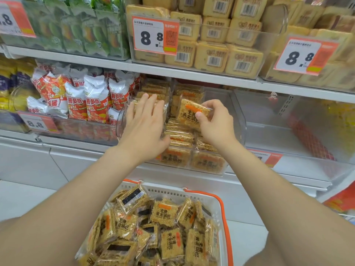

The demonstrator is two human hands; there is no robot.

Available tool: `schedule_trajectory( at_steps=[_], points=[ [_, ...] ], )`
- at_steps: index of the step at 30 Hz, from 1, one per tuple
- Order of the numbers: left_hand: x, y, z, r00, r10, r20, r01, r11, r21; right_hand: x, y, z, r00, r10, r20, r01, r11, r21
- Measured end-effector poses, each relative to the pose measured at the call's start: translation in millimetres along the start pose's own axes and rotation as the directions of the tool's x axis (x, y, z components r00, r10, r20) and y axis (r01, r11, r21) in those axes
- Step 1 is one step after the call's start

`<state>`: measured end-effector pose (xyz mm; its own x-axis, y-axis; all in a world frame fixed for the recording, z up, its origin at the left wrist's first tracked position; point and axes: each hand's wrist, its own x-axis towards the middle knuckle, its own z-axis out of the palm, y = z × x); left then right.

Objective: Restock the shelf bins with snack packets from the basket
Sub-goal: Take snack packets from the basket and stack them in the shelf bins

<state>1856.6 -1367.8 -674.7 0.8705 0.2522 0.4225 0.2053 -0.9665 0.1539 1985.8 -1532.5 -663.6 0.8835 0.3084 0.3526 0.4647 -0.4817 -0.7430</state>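
Your left hand [145,120] lies flat, fingers straight and spread, on the left-row packets in the clear shelf bin [242,120], apparently bracing that stack to hold space. Your right hand [215,121] pinches 1 rice-cracker packet [192,112], held upright above the bin's right row, seemingly for slotting in on edge. The basket [219,200] below is well filled with packets; much restocking is judged outstanding.

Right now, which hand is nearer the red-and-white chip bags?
Left. The left hand lies beside the chip bags; the right hand, pinching a snack packet, is farther right.
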Motion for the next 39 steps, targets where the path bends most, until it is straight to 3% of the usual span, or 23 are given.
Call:
schedule_trajectory(
  at_steps=[10,16,22,31,35,39],
  points=[
    [26.3,-0.1,12.8,0.997,-0.073,0.000,0.072,0.992,0.103,48.1,10.2,53.0,0.995,-0.098,-0.003,0.095,0.976,-0.197],
    [29.3,-0.8,18.5,0.997,-0.078,-0.021,0.081,0.986,0.146,54.8,10.1,66.2,0.996,-0.083,0.035,0.089,0.956,-0.278],
    [30.8,-1.4,20.6,0.997,-0.070,-0.025,0.074,0.983,0.167,62.2,14.6,58.1,0.990,-0.093,0.105,0.117,0.961,-0.251],
    [28.1,-7.5,18.6,0.999,-0.047,0.000,0.047,0.987,0.155,64.2,15.0,56.8,0.995,-0.100,0.013,0.101,0.982,-0.160],
    [28.4,-5.9,18.5,0.999,-0.049,0.006,0.047,0.986,0.161,67.3,17.6,62.6,0.991,-0.097,0.088,0.119,0.948,-0.295],
    [28.8,-6.1,18.6,0.999,-0.051,0.016,0.048,0.985,0.168,64.5,14.1,69.8,0.996,-0.093,-0.004,0.079,0.868,-0.491]
  ],
)
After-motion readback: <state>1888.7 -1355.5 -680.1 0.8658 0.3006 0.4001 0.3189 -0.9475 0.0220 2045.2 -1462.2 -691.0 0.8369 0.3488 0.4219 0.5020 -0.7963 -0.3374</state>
